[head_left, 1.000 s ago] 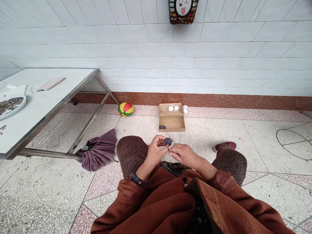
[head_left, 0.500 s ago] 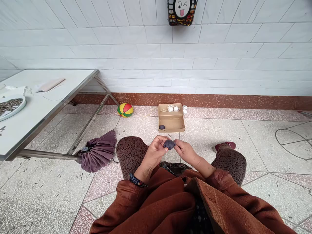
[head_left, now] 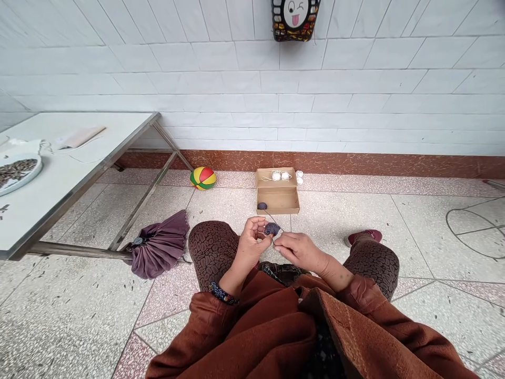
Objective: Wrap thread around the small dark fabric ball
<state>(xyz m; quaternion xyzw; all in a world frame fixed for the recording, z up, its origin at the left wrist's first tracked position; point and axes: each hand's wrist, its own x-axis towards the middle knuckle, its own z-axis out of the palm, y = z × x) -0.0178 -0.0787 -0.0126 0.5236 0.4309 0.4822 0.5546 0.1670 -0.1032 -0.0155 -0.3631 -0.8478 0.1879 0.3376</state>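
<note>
Between the fingers and thumb of my left hand (head_left: 252, 239) is a small dark grey ball of yarn (head_left: 272, 229). My right hand (head_left: 300, 250) is just right of and below it, thumb and forefinger pinched on the yarn strand. From the ball, a dark strand runs toward an open cardboard box (head_left: 290, 201) on the floor. Inside the box's near left corner lies a second dark ball of yarn (head_left: 262, 206). Two white balls of yarn (head_left: 280, 176) rest in the box's raised lid part, and more white yarn (head_left: 299, 177) sits just right of it.
A white table (head_left: 90, 152) with a metal frame stands at left, bearing a plate of seeds or husks (head_left: 19, 173). Beneath its edge is a folded purple umbrella (head_left: 160, 247). A colourful ball (head_left: 203, 178) lies near the wall; a black basket (head_left: 295, 21) hangs above. A wire stand (head_left: 477, 226) is at right.
My right hand has shifted slightly down, away from the ball's side, drawing the strand. The ball has turned a little in my left hand, whose fingers have lifted slightly.
</note>
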